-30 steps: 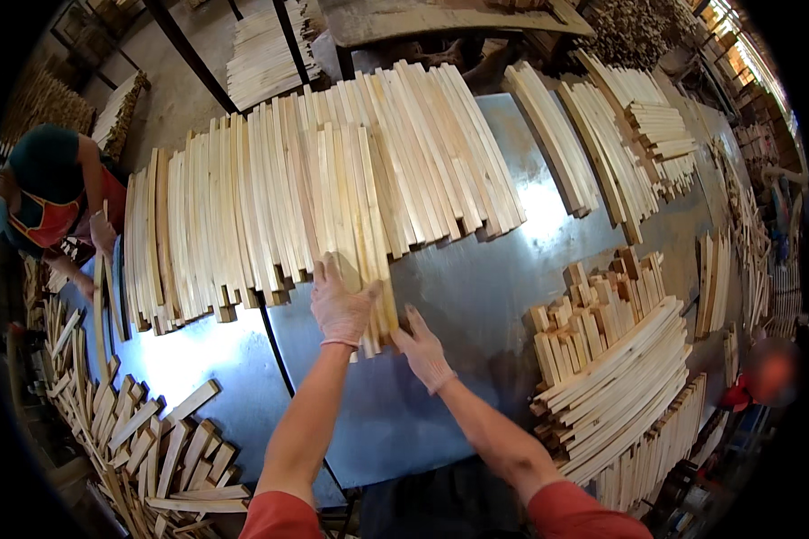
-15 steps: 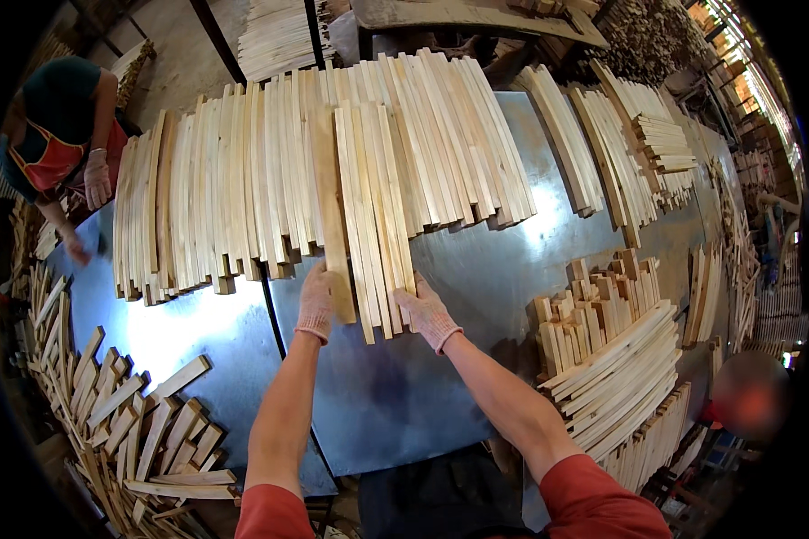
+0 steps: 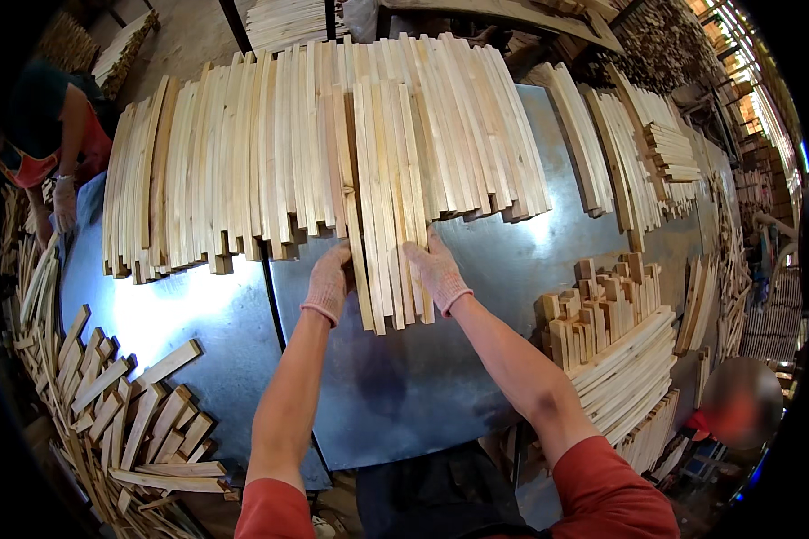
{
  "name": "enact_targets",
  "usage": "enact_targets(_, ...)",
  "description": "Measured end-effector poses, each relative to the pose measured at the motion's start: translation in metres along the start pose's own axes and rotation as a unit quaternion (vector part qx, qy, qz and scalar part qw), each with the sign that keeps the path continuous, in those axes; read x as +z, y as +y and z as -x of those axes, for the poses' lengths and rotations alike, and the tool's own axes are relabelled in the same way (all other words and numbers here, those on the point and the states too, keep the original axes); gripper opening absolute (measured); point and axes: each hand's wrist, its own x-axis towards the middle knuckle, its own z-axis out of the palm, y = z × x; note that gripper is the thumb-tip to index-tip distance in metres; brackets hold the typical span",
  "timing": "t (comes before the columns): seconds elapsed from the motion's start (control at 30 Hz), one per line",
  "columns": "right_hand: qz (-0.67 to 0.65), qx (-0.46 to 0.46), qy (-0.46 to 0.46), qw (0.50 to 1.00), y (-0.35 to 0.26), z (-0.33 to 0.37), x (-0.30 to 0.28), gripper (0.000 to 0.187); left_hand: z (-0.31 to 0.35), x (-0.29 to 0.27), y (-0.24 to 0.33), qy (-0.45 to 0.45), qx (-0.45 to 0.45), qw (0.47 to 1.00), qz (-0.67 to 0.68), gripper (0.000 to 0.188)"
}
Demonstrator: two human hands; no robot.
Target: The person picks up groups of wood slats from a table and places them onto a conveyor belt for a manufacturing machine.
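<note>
At the far left a co-worker [image 3: 74, 126] bends over the corner, and nearer lies a jumbled pile of blocks [image 3: 157, 422]; leaning at all angles, it could slide if anyone knocks it. Next, the long row of slats [image 3: 198, 171] spreads across the far side of the metal table [image 3: 404, 386], its near ends uneven, so a passing edge might catch on one. The left hand [image 3: 330, 283] is cupped at the left side of the loose bundle of slats [image 3: 391, 202] – from here I can't tell how firmly it touches, or whether its fingers reach underneath. That bundle, at the middle, lies partly over the row, its near ends sticking out toward the person. Nothing I can see ties it, so uneven pressure could fan the slats or let an outer one drop. The right hand [image 3: 434, 269] grips the right edge, thumb over the top – squeezing harder there than on the left might skew the lot. Far right, separate slat bundles [image 3: 584, 135] sit apart; near right, the stepped stack [image 3: 620, 359] could shed pieces if the right elbow swung into it.
</note>
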Motion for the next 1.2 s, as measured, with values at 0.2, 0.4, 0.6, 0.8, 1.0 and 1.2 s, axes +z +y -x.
enact_targets(0.2, -0.046, 0.014, 0.055, 0.997, -0.002, 0.001, 0.012, 0.064, 0.016, 0.033, -0.009, 0.050, 0.161, 0.945, -0.279, 0.048)
enact_targets(0.4, 0.029, 0.018, 0.059, 0.998, 0.019, 0.054, 0.005, 0.063, 0.099, 0.060, -0.010, 0.014, 0.076, 0.986, -0.150, 0.045)
enact_targets(0.6, 0.094, -0.067, 0.140, 0.983, 0.017, 0.125, -0.016, 0.084, 0.137, 0.076, -0.039, -0.030, 0.101, 0.966, -0.236, 0.059)
enact_targets(0.8, 0.009, -0.017, 0.231, 0.973, -0.026, 0.216, -0.077, 0.087, 0.166, 0.143, -0.069, -0.132, 0.114, 0.940, -0.294, 0.057)
enact_targets(1.0, -0.042, -0.033, 0.339, 0.939, -0.041, 0.298, -0.157, 0.082, 0.226, 0.262, -0.103, -0.262, 0.095, 0.904, -0.323, 0.062)
enact_targets(1.2, -0.134, -0.134, 0.378, 0.906, -0.047, 0.382, -0.252, 0.074, 0.298, 0.362, -0.173, -0.352, 0.099, 0.863, -0.349, 0.050)
